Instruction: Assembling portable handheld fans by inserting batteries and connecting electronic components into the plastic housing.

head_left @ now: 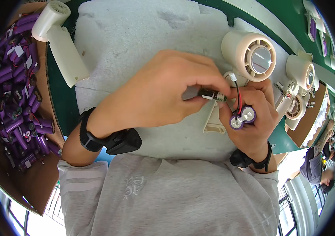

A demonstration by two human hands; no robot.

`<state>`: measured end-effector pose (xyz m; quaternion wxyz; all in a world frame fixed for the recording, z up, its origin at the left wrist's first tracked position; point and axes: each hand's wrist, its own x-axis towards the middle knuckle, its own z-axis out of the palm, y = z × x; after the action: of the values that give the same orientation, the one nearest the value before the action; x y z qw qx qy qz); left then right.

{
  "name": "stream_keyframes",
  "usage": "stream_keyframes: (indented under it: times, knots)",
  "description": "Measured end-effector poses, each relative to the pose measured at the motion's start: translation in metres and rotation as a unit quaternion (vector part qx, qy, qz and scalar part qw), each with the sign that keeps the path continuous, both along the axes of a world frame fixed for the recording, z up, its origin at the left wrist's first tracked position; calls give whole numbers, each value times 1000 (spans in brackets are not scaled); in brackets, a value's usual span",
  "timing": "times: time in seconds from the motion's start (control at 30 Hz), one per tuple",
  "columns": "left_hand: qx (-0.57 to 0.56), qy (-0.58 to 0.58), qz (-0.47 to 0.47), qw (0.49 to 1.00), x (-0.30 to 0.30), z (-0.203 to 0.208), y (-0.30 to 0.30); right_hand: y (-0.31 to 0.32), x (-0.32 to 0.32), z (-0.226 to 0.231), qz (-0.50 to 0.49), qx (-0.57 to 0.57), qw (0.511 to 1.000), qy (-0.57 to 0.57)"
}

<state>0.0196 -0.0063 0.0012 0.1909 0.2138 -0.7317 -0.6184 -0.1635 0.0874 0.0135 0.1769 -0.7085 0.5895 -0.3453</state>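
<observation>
My left hand is closed, with thumb and fingers pinching a small dark circuit board with a metal part on it. Close beside it, my right hand is curled round a battery pack of purple cells joined by a metal strip at the end. Red and black wires rise from the pack to a white plug. Behind both hands lies a cream handheld fan with its round grille toward me. Part of its handle shell shows between my hands; the rest is hidden.
A white foam pad covers the green bench. At left, a cardboard box holds many purple battery packs, beside a cream fan housing. More fans and another cardboard box stand at right. A person is farther off.
</observation>
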Motion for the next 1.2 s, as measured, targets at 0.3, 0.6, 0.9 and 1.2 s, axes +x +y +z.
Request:
stream_keyframes:
  times: [0.3, 0.6, 0.9, 1.2]
  knots:
    - [-171, 35, 38, 984, -1, -14, 8, -2, -5, -2, 39, -5, 999, 3]
    - [-10, 36, 56, 998, -8, -6, 14, -5, -11, 3, 90, 24, 996, 10]
    - [12, 50, 25, 998, -6, -7, 9, 4, -11, -5, -27, -60, 963, -261]
    - [21, 42, 19, 999, -3, -5, 6, 3, -22, -1, 45, -68, 996, -37]
